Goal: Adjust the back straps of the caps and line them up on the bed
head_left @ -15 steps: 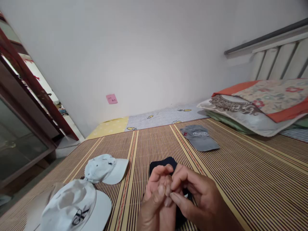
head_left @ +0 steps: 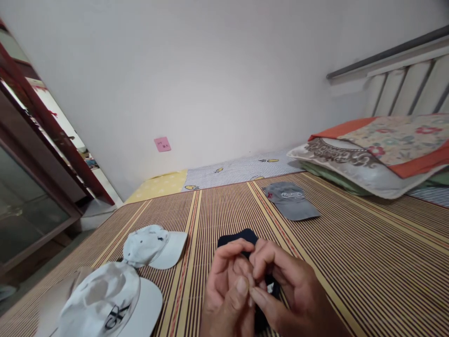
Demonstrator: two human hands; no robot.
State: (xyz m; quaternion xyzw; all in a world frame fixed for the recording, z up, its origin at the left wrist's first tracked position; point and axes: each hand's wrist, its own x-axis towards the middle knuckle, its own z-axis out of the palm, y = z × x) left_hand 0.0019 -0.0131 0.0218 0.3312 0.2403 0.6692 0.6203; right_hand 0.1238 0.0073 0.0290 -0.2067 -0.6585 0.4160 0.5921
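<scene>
Above a dark navy cap [head_left: 242, 235], my left hand [head_left: 228, 290] and my right hand [head_left: 287, 281] meet at the fingertips. The left is curled palm up, thumb against its bent fingers. Thumb and forefinger of the right are pinched together, touching the left fingers. Anything between the fingertips is too small or hidden to make out. Much of the navy cap lies out of sight beneath both hands, with its brim pointing away. To the left are a white cap with black letters [head_left: 101, 299] and a pale blue-white cap [head_left: 147, 245]. A grey cap [head_left: 289, 199] rests farther off to the right.
A striped bamboo mat [head_left: 372, 267] covers the bed. Stacked pillows [head_left: 379, 154] sit at the back right, below a radiator [head_left: 403, 91]. A beige item [head_left: 56, 299] is partly behind the lettered cap. The wall [head_left: 228, 84] bears a pink note [head_left: 162, 144].
The left fingers have curled further, and its thumb has shifted slightly right toward the right fingertips. The caps have stayed where they were.
</scene>
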